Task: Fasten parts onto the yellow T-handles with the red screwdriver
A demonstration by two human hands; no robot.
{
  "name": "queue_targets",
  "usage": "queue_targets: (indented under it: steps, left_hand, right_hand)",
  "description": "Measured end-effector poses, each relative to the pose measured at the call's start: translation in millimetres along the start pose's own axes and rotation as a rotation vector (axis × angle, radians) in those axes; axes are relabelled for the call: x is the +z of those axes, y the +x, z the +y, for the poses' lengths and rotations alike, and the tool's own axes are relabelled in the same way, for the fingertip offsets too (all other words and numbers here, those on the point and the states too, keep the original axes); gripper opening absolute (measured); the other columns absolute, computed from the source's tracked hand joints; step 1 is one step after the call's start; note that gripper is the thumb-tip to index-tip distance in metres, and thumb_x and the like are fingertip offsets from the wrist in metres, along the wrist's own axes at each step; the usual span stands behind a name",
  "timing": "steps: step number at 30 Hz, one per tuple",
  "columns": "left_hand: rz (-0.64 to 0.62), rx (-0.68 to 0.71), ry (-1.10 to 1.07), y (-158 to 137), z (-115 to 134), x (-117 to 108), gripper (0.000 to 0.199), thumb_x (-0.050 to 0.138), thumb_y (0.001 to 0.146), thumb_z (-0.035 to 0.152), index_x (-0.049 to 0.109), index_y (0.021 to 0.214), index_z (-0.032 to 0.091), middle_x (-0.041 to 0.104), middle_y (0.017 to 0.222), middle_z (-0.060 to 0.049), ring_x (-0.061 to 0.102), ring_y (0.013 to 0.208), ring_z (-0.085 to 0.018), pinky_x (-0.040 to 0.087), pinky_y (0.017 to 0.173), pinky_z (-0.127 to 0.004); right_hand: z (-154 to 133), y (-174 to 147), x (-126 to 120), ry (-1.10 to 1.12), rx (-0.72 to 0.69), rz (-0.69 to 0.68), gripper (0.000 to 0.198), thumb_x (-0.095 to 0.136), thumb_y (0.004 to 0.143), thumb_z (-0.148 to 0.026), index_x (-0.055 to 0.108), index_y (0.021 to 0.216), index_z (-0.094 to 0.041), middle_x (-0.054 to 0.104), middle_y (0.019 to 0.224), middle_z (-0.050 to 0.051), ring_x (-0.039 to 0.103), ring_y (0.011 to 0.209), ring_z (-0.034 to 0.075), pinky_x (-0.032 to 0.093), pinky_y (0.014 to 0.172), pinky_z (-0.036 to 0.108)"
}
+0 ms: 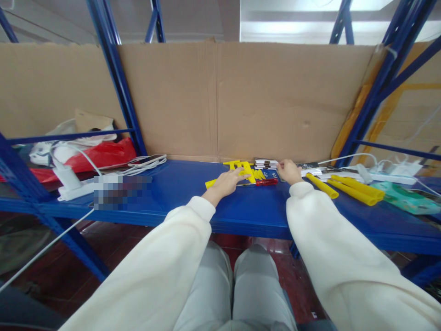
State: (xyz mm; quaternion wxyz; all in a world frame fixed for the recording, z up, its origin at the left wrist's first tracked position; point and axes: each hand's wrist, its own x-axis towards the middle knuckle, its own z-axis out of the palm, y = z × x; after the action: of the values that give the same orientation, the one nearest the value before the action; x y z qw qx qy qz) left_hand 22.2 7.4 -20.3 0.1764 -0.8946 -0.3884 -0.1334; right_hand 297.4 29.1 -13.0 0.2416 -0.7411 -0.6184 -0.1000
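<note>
My left hand (228, 182) lies over several flat yellow plastic pieces (246, 171) on the blue shelf, its fingers stretched out. A yellow part (210, 184) sticks out from under that hand on the left. Just in front of the pieces lies a screwdriver with a red handle (266, 182), its shaft pointing left. My right hand (289, 172) is closed, fingertips together, at the right end of a small stack of white and dark packets (265, 163). What it pinches is hidden. A small blue printed item (271, 174) lies between the hands.
Yellow tubes (354, 189) lie at right, beside a green packet (408, 197) and white power strip (391, 177). At left are another power strip (87, 186), a phone-like device with cables (148, 161) and a red bag (106, 154). Cardboard (268, 101) backs the shelf (182, 184).
</note>
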Motion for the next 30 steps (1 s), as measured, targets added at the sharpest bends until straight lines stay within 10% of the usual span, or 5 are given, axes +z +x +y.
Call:
queue_targets:
  steps: [8,13,24,30]
  left_hand:
    - [0.022,0.108,0.003,3.1,-4.3,7.8,0.081,0.048,0.086,-0.002,0.042,0.158,0.035,0.047,0.16,-0.002,0.06,0.132,-0.019,0.046,0.113,-0.034]
    - [0.056,0.117,-0.051,4.1,-3.9,10.8,0.075,0.046,0.089,0.0,0.042,0.158,0.029,0.051,0.158,-0.005,0.055,0.139,-0.017,0.043,0.117,-0.034]
    - [0.059,0.061,-0.064,4.3,-3.9,7.9,0.053,0.045,0.094,0.004,0.056,0.144,0.019,0.061,0.148,-0.011,0.058,0.136,-0.019,0.046,0.114,-0.033]
    - [0.058,-0.028,-0.048,3.7,-5.1,4.8,0.05,0.042,0.095,0.003,0.059,0.14,0.018,0.064,0.144,-0.012,0.06,0.133,-0.02,0.05,0.11,-0.034]
  right_hand:
    - [-39.5,-12.6,6.4,-0.024,-0.689,0.078,0.055,0.042,0.098,-0.025,0.049,0.153,-0.025,0.051,0.157,0.012,0.048,0.141,0.03,0.034,0.113,0.054]
    - [-51.6,-13.1,11.8,-0.069,-0.841,0.006,0.058,0.042,0.092,-0.008,0.058,0.146,-0.023,0.065,0.141,0.014,0.056,0.135,0.028,0.033,0.114,0.055]
    - [-51.5,-12.8,2.7,-0.04,-0.776,-0.03,0.041,0.046,0.092,-0.007,0.073,0.121,-0.018,0.074,0.126,0.015,0.065,0.123,0.027,0.036,0.112,0.044]
    - [-53.8,1.2,9.7,0.573,-0.12,-0.077,0.04,0.058,0.092,-0.013,0.062,0.132,-0.012,0.08,0.101,0.011,0.075,0.091,0.022,0.057,0.08,0.031]
